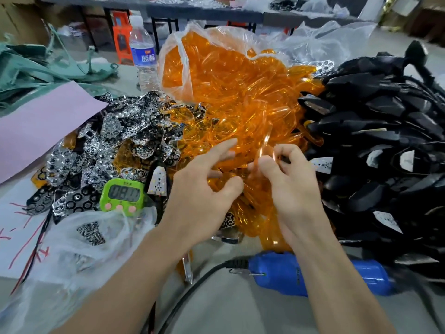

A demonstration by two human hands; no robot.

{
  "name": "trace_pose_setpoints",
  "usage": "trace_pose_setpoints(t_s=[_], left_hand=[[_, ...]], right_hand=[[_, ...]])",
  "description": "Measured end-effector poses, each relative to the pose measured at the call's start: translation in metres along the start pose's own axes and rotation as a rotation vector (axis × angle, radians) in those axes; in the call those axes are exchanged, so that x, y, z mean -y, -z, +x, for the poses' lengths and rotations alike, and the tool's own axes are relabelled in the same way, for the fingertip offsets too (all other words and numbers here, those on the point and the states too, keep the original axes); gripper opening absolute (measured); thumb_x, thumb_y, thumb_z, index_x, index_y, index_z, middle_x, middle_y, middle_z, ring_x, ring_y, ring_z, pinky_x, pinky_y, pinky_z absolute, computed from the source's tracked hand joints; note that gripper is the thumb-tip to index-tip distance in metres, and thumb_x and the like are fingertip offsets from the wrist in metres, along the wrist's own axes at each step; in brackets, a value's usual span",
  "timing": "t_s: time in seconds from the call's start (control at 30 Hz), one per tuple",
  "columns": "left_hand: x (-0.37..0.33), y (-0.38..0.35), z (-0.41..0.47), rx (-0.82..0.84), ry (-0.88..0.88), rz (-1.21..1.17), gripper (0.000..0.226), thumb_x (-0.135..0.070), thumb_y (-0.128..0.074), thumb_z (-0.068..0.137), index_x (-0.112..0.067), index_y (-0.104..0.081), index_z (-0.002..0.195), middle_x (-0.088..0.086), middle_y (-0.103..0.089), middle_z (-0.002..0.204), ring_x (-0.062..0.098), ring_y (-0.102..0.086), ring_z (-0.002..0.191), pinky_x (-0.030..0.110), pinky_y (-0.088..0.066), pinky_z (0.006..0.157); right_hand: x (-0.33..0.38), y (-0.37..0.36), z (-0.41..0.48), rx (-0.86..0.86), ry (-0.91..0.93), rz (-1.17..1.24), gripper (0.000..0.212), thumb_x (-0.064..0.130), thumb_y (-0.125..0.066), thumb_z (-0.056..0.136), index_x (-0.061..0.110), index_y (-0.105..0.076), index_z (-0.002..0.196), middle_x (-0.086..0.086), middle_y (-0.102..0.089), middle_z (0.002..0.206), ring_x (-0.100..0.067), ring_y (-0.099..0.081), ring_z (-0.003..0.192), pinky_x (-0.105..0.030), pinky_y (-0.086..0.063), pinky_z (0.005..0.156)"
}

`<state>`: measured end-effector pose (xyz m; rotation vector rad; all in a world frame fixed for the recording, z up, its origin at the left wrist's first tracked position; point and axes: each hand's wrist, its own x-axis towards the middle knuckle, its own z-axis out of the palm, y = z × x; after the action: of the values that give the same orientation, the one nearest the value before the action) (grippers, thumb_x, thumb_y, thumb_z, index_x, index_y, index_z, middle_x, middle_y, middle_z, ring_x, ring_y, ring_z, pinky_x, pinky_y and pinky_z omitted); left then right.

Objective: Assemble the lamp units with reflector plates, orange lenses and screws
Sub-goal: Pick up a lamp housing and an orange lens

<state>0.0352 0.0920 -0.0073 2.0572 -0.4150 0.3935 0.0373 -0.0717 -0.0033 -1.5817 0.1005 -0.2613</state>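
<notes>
At frame centre, right hand (pixel 289 182) pinches one orange lens (pixel 265 143) by its edge — judged light, stiff, slick, scratch-prone — left hand (pixel 202 189) hovers, fingers spread, empty.

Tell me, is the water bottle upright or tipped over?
Upright: the water bottle stands with its white cap at the top.

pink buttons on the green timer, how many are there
3, in a row under the display of the green timer: left button, middle button, right button. None looks hidden.
</notes>
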Motion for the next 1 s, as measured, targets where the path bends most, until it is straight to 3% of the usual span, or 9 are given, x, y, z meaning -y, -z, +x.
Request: trace_pose_setpoints(t_s=[0.2, 0.33, 0.4, 0.53, 0.67, 0.8, 0.87, 0.93, 1.0], left_hand=[[-0.003, -0.002, 0.001, 0.072, 0.05, -0.051, 0.063, -0.026, -0.07, 0.093, -0.052, -0.047, 0.145, -0.037, -0.061, 0.123, -0.015, -0.058, 0.111, 0.005, -0.044, 0.093], [0.008, 0.014, 0.013, -0.103, 0.162, -0.139, 0.052, -0.009, -0.074, 0.092, -0.042, -0.062, 0.13, -0.022, -0.074, 0.109, -0.001, -0.071, 0.101, 0.031, -0.06, 0.09], [0.014, 0.025, 0.019, -0.094, 0.276, -0.41, 0.05, -0.003, -0.073, 0.092, -0.033, -0.064, 0.132, -0.009, -0.078, 0.104, 0.014, -0.076, 0.096, 0.036, -0.064, 0.08], [0.018, 0.032, 0.022, 0.017, 0.407, -0.772, 0.052, -0.001, -0.069, 0.092, -0.029, -0.064, 0.136, 0.006, -0.079, 0.107, 0.023, -0.077, 0.098, 0.026, -0.06, 0.068], [0.023, 0.032, 0.022, 0.055, 0.436, -0.898, 0.053, 0.002, -0.068, 0.088, -0.03, -0.07, 0.131, 0.011, -0.078, 0.111, 0.026, -0.076, 0.102, 0.028, -0.06, 0.068], [0.024, 0.032, 0.022, 0.025, 0.456, -0.915, 0.048, -0.001, -0.064, 0.094, -0.024, -0.065, 0.136, 0.011, -0.078, 0.111, 0.026, -0.077, 0.1, 0.027, -0.06, 0.064], [0.024, 0.031, 0.022, 0.014, 0.467, -0.902, 0.045, -0.002, -0.063, 0.096, -0.023, -0.063, 0.136, 0.011, -0.078, 0.108, 0.025, -0.077, 0.095, 0.026, -0.058, 0.059], [0.023, 0.03, 0.021, 0.017, 0.465, -0.882, 0.044, -0.003, -0.063, 0.096, -0.023, -0.063, 0.135, 0.011, -0.078, 0.106, 0.023, -0.077, 0.089, 0.025, -0.056, 0.056], [0.023, 0.029, 0.02, 0.016, 0.456, -0.879, 0.045, -0.002, -0.063, 0.095, -0.022, -0.063, 0.135, 0.011, -0.078, 0.104, 0.021, -0.076, 0.086, 0.025, -0.055, 0.054]], right_hand=[[0.002, -0.024, -0.013, 0.236, -0.191, 0.355, 0.026, 0.029, -0.054, 0.104, 0.021, -0.078, 0.098, -0.005, -0.077, 0.104, -0.019, -0.073, 0.102, -0.035, -0.06, 0.088], [-0.004, -0.017, -0.006, 0.042, 0.137, -0.219, 0.029, 0.019, -0.056, 0.102, 0.039, -0.077, 0.102, 0.02, -0.075, 0.1, -0.001, -0.071, 0.095, -0.025, -0.06, 0.079], [-0.006, -0.018, -0.003, 0.127, 0.19, -0.525, 0.033, 0.012, -0.054, 0.101, 0.036, -0.076, 0.097, 0.016, -0.073, 0.09, -0.004, -0.071, 0.084, -0.022, -0.06, 0.07], [-0.01, -0.025, -0.004, 0.159, 0.161, -1.013, 0.036, 0.007, -0.058, 0.097, 0.031, -0.071, 0.12, 0.003, -0.069, 0.116, -0.019, -0.064, 0.106, -0.035, -0.055, 0.09], [-0.012, -0.024, -0.011, 0.03, 0.245, -1.302, 0.046, 0.031, -0.069, 0.093, 0.034, -0.053, 0.137, 0.002, -0.054, 0.138, -0.024, -0.05, 0.127, -0.045, -0.04, 0.107], [-0.003, -0.02, -0.011, -0.244, 0.305, -1.274, 0.025, 0.04, -0.079, 0.083, 0.029, -0.057, 0.085, 0.007, -0.054, 0.092, -0.016, -0.051, 0.086, -0.036, -0.046, 0.075], [-0.002, -0.017, -0.01, -0.172, 0.244, -1.296, 0.04, 0.051, -0.07, 0.089, 0.023, -0.056, 0.064, 0.012, -0.05, 0.061, -0.01, -0.049, 0.058, -0.027, -0.038, 0.056], [-0.003, -0.017, -0.012, 0.018, 0.169, -1.298, 0.035, 0.056, -0.063, 0.093, 0.027, -0.068, 0.073, 0.012, -0.055, 0.058, -0.009, -0.053, 0.055, -0.028, -0.042, 0.056], [-0.003, -0.019, -0.014, 0.09, 0.164, -1.33, 0.018, 0.048, -0.062, 0.096, 0.033, -0.074, 0.098, 0.01, -0.067, 0.075, -0.016, -0.063, 0.072, -0.037, -0.048, 0.078]])
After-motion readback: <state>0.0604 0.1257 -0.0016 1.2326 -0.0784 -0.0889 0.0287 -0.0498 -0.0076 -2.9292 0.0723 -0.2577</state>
